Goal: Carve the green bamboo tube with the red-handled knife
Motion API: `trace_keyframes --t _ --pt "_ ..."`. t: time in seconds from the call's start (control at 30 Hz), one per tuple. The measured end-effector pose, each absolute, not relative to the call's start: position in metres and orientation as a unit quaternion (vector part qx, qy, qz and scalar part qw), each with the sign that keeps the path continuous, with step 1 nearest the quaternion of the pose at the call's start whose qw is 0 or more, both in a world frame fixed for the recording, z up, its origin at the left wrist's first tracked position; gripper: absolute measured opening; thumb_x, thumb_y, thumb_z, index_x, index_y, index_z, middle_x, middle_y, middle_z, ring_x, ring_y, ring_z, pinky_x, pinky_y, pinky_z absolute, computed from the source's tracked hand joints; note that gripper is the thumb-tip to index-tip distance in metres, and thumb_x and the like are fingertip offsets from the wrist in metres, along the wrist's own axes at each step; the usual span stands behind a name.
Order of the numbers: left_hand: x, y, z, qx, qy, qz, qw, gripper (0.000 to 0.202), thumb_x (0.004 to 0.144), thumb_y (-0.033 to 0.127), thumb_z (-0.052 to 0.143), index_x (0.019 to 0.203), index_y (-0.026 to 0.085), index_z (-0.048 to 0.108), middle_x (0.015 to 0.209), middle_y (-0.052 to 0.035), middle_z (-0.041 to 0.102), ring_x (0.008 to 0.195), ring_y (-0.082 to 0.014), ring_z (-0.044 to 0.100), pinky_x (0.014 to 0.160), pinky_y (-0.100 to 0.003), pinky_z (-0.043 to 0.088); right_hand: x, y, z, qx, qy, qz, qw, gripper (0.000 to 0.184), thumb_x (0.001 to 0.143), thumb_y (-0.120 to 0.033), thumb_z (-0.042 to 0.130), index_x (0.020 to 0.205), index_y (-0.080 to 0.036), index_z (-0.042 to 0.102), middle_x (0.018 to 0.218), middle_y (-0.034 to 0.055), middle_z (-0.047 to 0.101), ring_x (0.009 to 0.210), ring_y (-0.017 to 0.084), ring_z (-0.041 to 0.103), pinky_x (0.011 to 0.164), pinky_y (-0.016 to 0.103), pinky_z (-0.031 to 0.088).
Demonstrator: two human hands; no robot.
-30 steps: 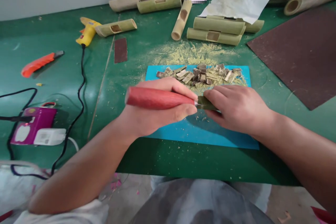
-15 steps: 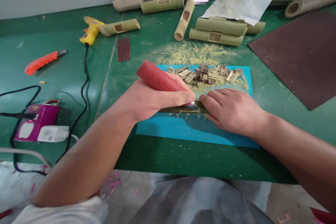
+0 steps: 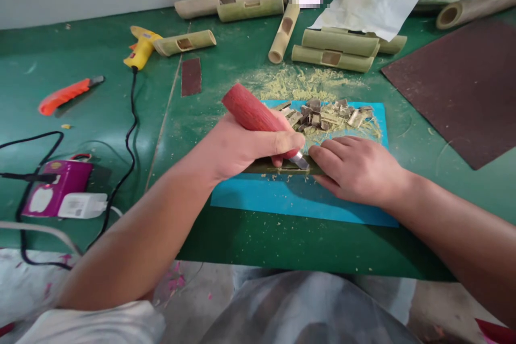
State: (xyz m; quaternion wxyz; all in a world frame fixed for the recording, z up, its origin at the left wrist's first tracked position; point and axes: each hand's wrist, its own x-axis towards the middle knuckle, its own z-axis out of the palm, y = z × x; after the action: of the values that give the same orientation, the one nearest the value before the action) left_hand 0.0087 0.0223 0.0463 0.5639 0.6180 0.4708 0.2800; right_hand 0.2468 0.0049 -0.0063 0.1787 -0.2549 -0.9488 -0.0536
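A carving knife [image 3: 256,112] with a thick red wooden handle and a short metal blade is gripped in my left hand [image 3: 242,145]. Its blade tip rests on a bamboo piece [image 3: 278,167] that lies crosswise on a blue mat [image 3: 258,193]. My right hand [image 3: 355,169] is closed over the right end of that bamboo and presses it down, hiding most of that end. The left part of the bamboo is partly behind my left hand. Bamboo chips [image 3: 316,115] and fine shavings are heaped on the mat just beyond both hands.
Cut bamboo tubes [image 3: 332,58] with square openings lie at the back. On the left are a yellow glue gun [image 3: 141,48], an orange utility knife [image 3: 68,97], a purple power strip [image 3: 60,185] and cables. A brown sheet [image 3: 455,91] lies right, a white paper [image 3: 371,8] behind.
My left hand and the knife have moved a little to the right along the bamboo, and the handle is tilted slightly more upright. My right hand stays in place.
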Motion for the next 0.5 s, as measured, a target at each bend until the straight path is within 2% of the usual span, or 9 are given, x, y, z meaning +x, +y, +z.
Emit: trace_keyframes --t 0.07,0.13,0.23,0.5 --pt "0.008 0.017 0.043 0.672 0.445 0.329 0.493 0.013 0.078 0.03 0.077 0.068 0.023 0.073 0.067 0.0006 0.074 0.059 -0.0132 0.066 0.054 -0.025 0.055 0.247 0.005 -0.006 -0.271 -0.949 -0.002 0.163 0.035 0.109 -0.029 0.042 0.097 -0.014 0.071 0.08 0.009 0.071 0.068 0.019 0.057 0.063 0.033 0.035" --pt "0.007 0.01 0.042 0.74 0.412 0.348 0.402 0.01 0.081 0.029 0.075 0.071 0.027 0.074 0.076 0.0002 0.079 0.068 -0.0168 0.071 0.066 -0.031 0.061 0.247 0.004 -0.006 -0.301 -0.941 0.052 0.144 0.037 0.109 -0.034 0.042 0.098 -0.014 0.071 0.081 0.0084 0.071 0.068 0.018 0.056 0.062 0.032 0.033" --pt "0.003 -0.001 0.042 0.81 0.353 0.341 0.321 0.01 0.081 0.038 0.082 0.079 0.032 0.075 0.084 0.0022 0.081 0.073 -0.0177 0.073 0.072 -0.034 0.062 0.247 0.003 -0.005 -0.335 -0.925 0.106 0.145 0.036 0.108 -0.039 0.046 0.1 -0.015 0.071 0.081 0.0076 0.071 0.067 0.017 0.054 0.06 0.031 0.03" --pt "0.0 -0.004 0.037 0.841 0.324 0.335 0.274 0.009 0.087 0.039 0.08 0.093 0.033 0.076 0.096 -0.0016 0.082 0.079 -0.0201 0.075 0.073 -0.036 0.062 0.248 0.002 -0.003 -0.356 -0.914 0.096 0.169 0.031 0.104 -0.036 0.049 0.094 -0.016 0.07 0.078 0.007 0.07 0.065 0.017 0.053 0.06 0.031 0.029"
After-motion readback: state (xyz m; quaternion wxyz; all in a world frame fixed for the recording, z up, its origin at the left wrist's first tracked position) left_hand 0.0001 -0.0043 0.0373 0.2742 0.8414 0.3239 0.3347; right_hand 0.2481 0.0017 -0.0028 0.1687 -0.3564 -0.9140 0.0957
